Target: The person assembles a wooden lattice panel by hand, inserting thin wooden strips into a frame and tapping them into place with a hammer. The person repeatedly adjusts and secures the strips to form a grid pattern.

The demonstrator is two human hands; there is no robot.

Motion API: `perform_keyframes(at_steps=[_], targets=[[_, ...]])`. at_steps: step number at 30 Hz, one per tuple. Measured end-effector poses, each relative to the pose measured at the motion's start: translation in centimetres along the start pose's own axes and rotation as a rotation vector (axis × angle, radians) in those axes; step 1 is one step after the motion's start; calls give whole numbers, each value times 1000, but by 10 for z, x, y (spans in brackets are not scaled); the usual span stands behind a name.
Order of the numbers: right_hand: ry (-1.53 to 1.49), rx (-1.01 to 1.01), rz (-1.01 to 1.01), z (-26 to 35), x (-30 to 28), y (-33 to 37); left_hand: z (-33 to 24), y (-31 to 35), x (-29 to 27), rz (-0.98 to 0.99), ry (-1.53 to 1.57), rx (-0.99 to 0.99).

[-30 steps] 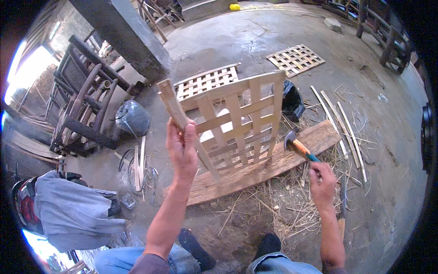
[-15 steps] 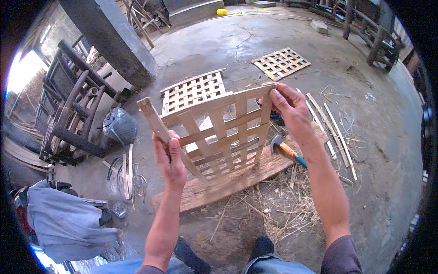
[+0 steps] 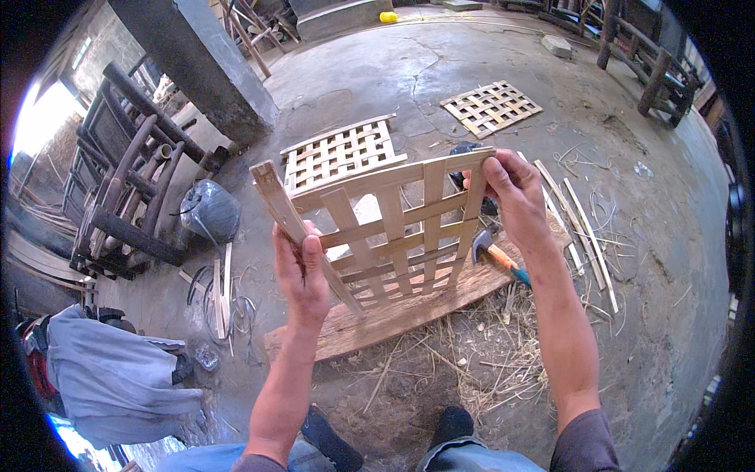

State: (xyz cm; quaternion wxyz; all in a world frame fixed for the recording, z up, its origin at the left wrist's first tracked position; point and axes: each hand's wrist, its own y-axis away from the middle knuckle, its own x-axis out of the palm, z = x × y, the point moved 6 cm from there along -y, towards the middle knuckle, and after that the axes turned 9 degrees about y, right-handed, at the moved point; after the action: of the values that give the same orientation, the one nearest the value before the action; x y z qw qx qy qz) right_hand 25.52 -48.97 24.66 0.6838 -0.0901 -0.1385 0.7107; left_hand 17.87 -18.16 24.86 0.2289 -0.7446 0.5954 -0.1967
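I hold a pale woven lattice panel of bamboo strips (image 3: 393,228) upright in front of me. My left hand (image 3: 300,271) grips its left edge slat. My right hand (image 3: 515,197) pinches the panel's top right corner. The panel's lower edge rests near a rough wooden plank (image 3: 409,311) lying on the ground. A hammer with an orange and teal handle (image 3: 497,256) lies on the plank, just below my right wrist.
Two finished lattice panels lie on the concrete, one (image 3: 340,149) behind the held panel, one (image 3: 491,106) farther right. Loose bamboo strips (image 3: 578,224) and shavings litter the right. A concrete pillar (image 3: 193,67), stacked wooden furniture frames (image 3: 126,181), a grey bag (image 3: 208,211) and grey cloth (image 3: 118,377) are at left.
My right hand left the hammer on the plank and rose to grasp the panel's top right corner. The panel has turned to face me more squarely.
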Motion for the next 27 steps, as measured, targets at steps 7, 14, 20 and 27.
perform_keyframes(at_steps=[7, 14, 20, 27], targets=[[74, -7, -23, 5, -2, 4, 4, 1, -2, 17, 6, 9], [66, -16, -33, 7, 0, 5, -4, -1, 2, 13, 38, 13], [247, -37, -100, 18, -2, 1, 1, -11, 2, -7, -119, 31], [472, 114, -19, -40, -19, 76, 28, -56, -52, -265, 201, -325]])
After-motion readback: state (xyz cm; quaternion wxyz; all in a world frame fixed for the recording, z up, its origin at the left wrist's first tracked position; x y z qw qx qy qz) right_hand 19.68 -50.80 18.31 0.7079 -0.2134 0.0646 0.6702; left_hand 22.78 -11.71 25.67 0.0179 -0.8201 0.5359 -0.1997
